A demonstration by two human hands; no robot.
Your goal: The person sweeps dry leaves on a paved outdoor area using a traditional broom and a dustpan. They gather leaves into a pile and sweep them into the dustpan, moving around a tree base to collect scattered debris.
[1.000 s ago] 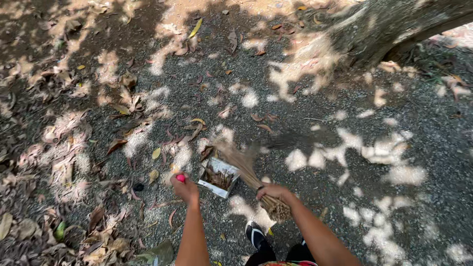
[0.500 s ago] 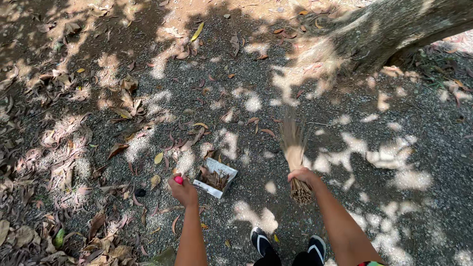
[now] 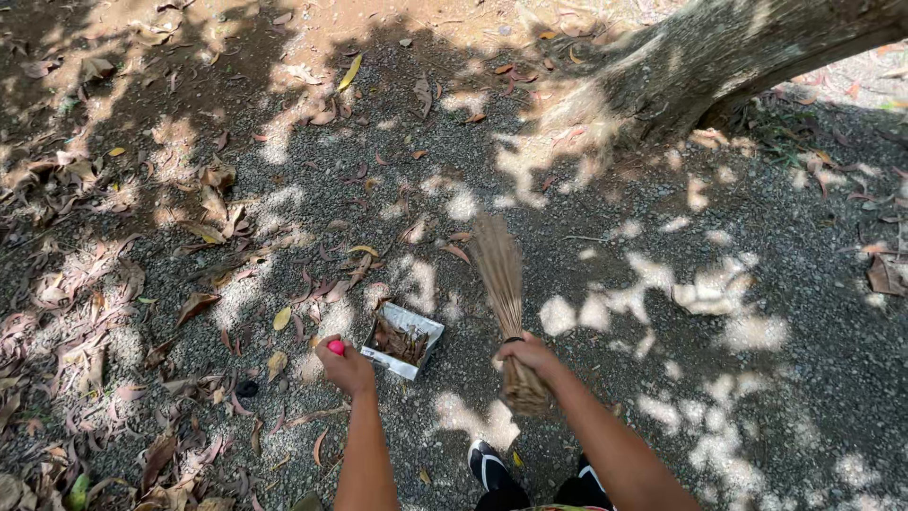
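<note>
Left edge: dry leaves [image 3: 90,284] lie thick over the gravel ground [image 3: 776,397], the heap running along the whole left side.
Open room: right of the hands the gravel is mostly bare, dappled with sun patches, reaching to the right edge.
Far edge: a tree trunk [image 3: 719,57] leans across the top right corner, well apart from both hands.
Left hand [image 3: 348,367]: arm stretched forward and down, fingers curled shut around a handle with a pink end [image 3: 336,347].
Dustpan [image 3: 404,339]: a small whitish tray just right of the left hand, resting on the gravel, tilted, with brown leaves inside.
Broom [image 3: 501,284]: a bundle of thin brown sticks, its fanned tips blurred and pointing away toward the trunk, just beside the dustpan's right side.
Right hand [image 3: 530,355]: closed tight around the broom's bound end, wrist bent, forearm coming in from the lower right.
Near edge: two dark shoes [image 3: 492,466] at the bottom, between the arms.
</note>
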